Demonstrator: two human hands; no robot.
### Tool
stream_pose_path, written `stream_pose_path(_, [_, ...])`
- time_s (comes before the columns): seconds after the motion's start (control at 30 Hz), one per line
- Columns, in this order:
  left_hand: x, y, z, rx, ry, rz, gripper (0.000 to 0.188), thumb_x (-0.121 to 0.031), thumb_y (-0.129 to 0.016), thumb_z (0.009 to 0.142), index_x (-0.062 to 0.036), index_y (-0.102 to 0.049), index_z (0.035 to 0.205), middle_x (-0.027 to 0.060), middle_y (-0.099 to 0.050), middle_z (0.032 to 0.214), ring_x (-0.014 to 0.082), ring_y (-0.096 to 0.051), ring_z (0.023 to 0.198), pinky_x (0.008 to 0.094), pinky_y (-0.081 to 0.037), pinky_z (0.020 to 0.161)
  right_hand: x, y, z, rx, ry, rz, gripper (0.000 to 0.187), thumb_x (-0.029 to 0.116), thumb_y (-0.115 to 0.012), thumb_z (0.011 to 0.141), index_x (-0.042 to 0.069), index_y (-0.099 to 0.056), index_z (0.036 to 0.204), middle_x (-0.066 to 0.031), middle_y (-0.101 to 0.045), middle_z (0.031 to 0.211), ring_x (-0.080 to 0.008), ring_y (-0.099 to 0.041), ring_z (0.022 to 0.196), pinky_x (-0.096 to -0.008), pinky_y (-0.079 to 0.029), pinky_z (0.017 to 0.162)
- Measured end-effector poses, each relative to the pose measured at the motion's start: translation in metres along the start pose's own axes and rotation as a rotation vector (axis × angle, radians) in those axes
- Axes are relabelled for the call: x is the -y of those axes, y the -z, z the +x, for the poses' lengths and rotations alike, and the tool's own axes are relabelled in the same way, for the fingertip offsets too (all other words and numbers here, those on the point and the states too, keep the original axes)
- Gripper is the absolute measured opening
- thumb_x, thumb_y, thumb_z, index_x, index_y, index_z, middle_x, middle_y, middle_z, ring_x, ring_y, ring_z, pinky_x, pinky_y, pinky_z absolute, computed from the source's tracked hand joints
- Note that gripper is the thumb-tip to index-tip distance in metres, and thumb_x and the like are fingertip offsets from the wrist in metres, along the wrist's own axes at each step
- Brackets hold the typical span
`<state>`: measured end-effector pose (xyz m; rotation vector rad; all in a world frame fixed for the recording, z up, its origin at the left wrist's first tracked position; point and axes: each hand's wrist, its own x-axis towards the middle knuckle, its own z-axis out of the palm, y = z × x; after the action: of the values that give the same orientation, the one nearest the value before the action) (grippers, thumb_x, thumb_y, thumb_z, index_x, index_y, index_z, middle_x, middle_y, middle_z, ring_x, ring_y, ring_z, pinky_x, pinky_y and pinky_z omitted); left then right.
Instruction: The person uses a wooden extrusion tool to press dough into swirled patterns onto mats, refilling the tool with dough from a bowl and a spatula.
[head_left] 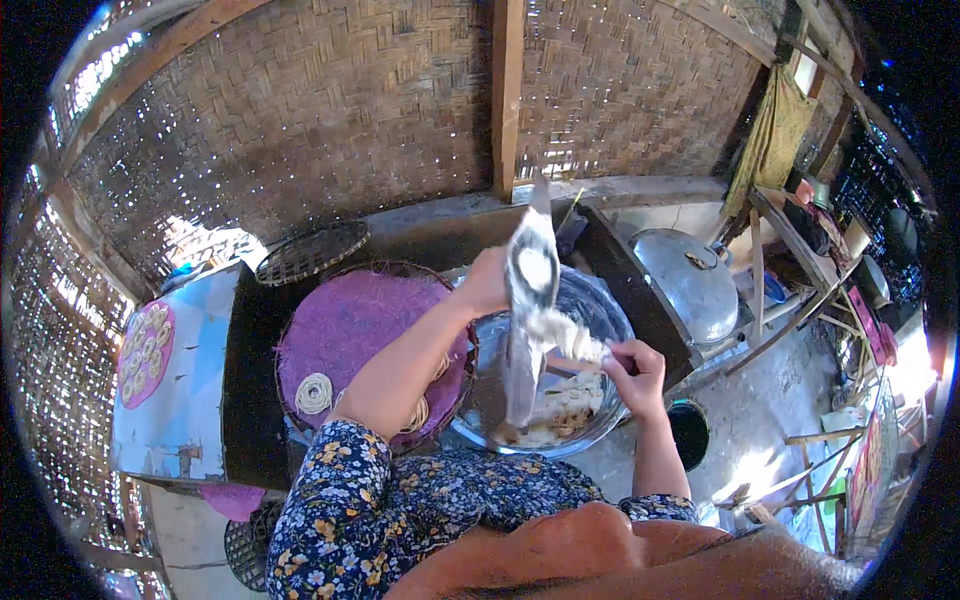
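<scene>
My left hand [488, 283] is closed on the side of a long, whitish dough-smeared tool [527, 310] with a round opening near its upper end. It is held upright above a wide metal basin [627, 335]. From its middle a lumpy whitish piece, which looks like dough [568, 335], stretches right. My right hand [640, 375] pinches that piece's far end between thumb and fingers. Pale dough residue [570, 405] with brown patches lies in the basin. At the left, a round tray with purple cloth [370, 315] bears several dough coils [314, 393], some partly behind my left arm.
Left of the tray stands a pale-blue box [185, 400] with coils on a pink round sheet [147, 355]. A lidded metal pot [685, 285] sits right of the basin, near a dark bucket [688, 435]. A wooden rack [800, 235] stands at the right; a woven wall rises behind.
</scene>
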<state>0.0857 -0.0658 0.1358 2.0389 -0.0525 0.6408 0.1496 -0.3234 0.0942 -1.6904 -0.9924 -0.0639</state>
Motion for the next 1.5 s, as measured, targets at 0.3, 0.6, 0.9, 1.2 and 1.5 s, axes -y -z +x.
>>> stream_pose_path(0.3, [-0.009, 0.110, -0.024, -0.154, -0.230, -0.793, 0.035, -0.007, -0.068, 0.057, -0.0013, -0.054, 0.090, 0.0092, -0.055, 0.077, 0.0243, -0.058, 0.068, 0.0413, -0.049, 0.072, -0.007, 0.024, -0.003, 0.592, -0.362, -1.086, 0.015, 0.019, -0.056, 0.068, 0.008, -0.064, 0.075, -0.0143, -0.061, 0.070, -0.0261, -0.061, 0.067, -0.0362, -0.047, 0.059])
stream_pose_path(0.6, [-0.032, 0.141, -0.061, 0.099, -0.545, -1.200, 0.027, -0.008, -0.063, 0.058, -0.0079, -0.051, 0.082, 0.0066, -0.048, 0.081, 0.0269, -0.058, 0.079, 0.0459, -0.038, 0.091, -0.001, -0.109, -0.003, 0.766, -0.147, 0.440, 0.060, 0.051, -0.048, 0.073, 0.005, -0.046, 0.112, -0.0167, -0.054, 0.100, -0.0249, -0.057, 0.082, -0.0356, -0.046, 0.070])
stream_pose_path(0.9, [-0.062, 0.166, -0.145, -0.377, -0.039, -0.515, 0.069, -0.035, -0.066, 0.069, -0.0036, -0.036, 0.123, 0.0179, -0.039, 0.121, 0.0251, -0.040, 0.110, 0.0387, -0.038, 0.088, 0.104, -0.149, 0.019, 1.252, -0.669, 1.862, 0.081, 0.062, -0.043, 0.073, 0.005, -0.025, 0.127, -0.0268, -0.051, 0.087, -0.0228, -0.051, 0.043, -0.0267, -0.036, 0.027])
stream_pose_path(1.2, [-0.064, 0.145, -0.219, -0.097, 0.144, -0.157, 0.062, -0.020, -0.078, 0.052, -0.0007, -0.051, 0.105, 0.0130, -0.053, 0.109, 0.0220, -0.050, 0.102, 0.0348, -0.037, 0.090, 0.148, -0.135, 0.054, 0.690, -0.123, 1.007, 0.110, 0.038, -0.071, 0.059, 0.012, 0.005, 0.133, -0.0230, -0.038, 0.118, -0.0219, -0.057, 0.067, -0.0204, -0.044, 0.040])
stream_pose_path(1.5, [-0.062, 0.142, -0.209, -0.238, 0.072, 0.499, 0.042, -0.030, -0.066, 0.055, -0.0123, -0.057, 0.092, 0.0098, -0.057, 0.086, 0.0285, -0.055, 0.079, 0.0360, -0.044, 0.071, 0.157, -0.143, 0.060, 0.629, 0.665, 0.126, 0.097, 0.034, -0.075, 0.058, 0.009, -0.016, 0.131, -0.0276, -0.036, 0.117, -0.0390, -0.043, 0.104, -0.0442, -0.044, 0.077])
